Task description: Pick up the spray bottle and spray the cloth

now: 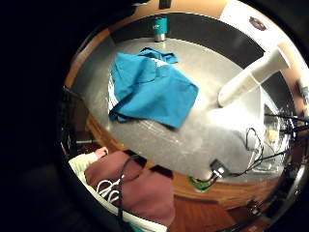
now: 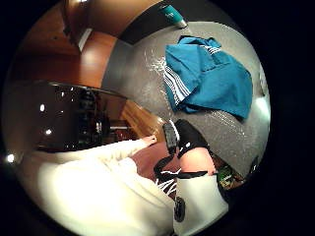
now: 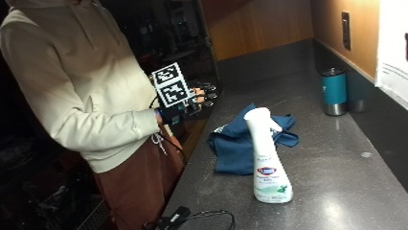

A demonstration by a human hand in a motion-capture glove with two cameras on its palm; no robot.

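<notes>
A white spray bottle (image 3: 269, 158) stands upright on the dark speckled counter (image 3: 344, 201), near its front part. Just behind it lies a crumpled blue cloth (image 3: 242, 141) with white stripes. My gloved right hand (image 3: 191, 103) hovers in the air at the counter's left edge, to the left of the cloth and apart from both things. Its fingers are relaxed and hold nothing. The little finger side palm view looks down on the cloth (image 1: 149, 89) and the bottle (image 1: 251, 77). The thumb side palm view shows the cloth (image 2: 206, 81) and my gloved thumb (image 2: 188, 136).
A teal tumbler (image 3: 333, 91) stands at the back of the counter by the wall, also seen as the tumbler (image 1: 160, 29) in the palm view. A small black device with a cable (image 3: 175, 220) lies at the counter's near corner. A wall outlet (image 3: 345, 30) sits above the backsplash.
</notes>
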